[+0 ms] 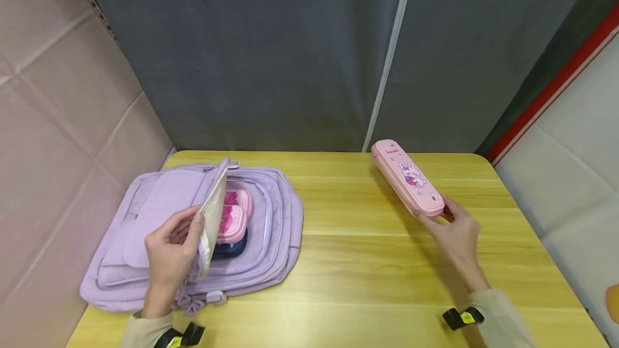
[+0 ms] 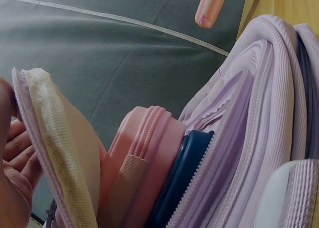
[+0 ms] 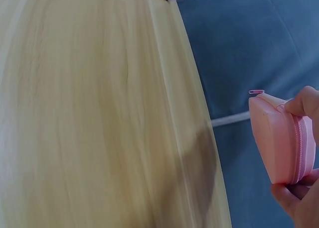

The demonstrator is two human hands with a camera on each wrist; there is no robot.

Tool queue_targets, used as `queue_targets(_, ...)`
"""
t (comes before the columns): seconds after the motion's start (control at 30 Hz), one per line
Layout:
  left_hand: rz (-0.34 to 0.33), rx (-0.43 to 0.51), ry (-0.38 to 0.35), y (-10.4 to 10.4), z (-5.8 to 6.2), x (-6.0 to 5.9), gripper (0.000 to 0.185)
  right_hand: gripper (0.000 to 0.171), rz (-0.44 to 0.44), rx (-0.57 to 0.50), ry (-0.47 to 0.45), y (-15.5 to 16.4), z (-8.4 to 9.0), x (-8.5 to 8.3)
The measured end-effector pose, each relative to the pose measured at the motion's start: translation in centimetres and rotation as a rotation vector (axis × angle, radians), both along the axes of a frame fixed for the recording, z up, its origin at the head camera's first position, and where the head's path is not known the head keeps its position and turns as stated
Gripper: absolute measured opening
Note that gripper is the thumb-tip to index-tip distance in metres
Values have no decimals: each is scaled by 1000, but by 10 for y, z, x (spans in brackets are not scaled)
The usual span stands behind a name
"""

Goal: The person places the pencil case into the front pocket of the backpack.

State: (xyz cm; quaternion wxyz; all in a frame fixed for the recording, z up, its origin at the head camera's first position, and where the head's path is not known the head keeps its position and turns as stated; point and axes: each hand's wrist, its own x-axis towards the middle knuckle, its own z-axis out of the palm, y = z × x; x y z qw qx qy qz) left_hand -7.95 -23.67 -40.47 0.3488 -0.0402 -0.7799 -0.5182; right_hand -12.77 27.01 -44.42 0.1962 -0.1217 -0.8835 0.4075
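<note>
A lilac backpack [image 1: 285, 214] lies flat on the table's left side, its front compartment unzipped. My left hand [image 1: 166, 254] pinches the edge of the raised front flap [image 1: 213, 224], whose cream lining shows. Inside sit pink zippered cases [image 1: 235, 223] with darker pink bows, over a dark blue case [image 1: 233, 249]; the flap hides part of them. In the left wrist view a pink case [image 2: 144, 163] stands beside the dark blue one [image 2: 182, 173]. On the right, my right hand [image 1: 456, 230] grips the near end of a pink pencil case [image 1: 403, 173] printed with a rabbit, held above the table.
The yellow wood-grain table [image 1: 338, 273] has a dark grey curtain [image 1: 266, 58] behind its far edge. A pale padded wall [image 1: 53, 176] borders the left side, and a white wall [image 1: 575, 176] with a red strip the right. A flower charm [image 1: 189, 301] hangs off the backpack's near side.
</note>
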Motion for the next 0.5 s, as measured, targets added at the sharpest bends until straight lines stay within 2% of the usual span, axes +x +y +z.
queue_targets(0.27, -3, 7, -15, 2, 0, 0, 19, 70, 76, 12, 35, -17, 0, -2)
queue_targets(0.5, 6, 10, -29, 2, 0, 2, 18, 71, 151, 24, 23, -31, -3, -7)
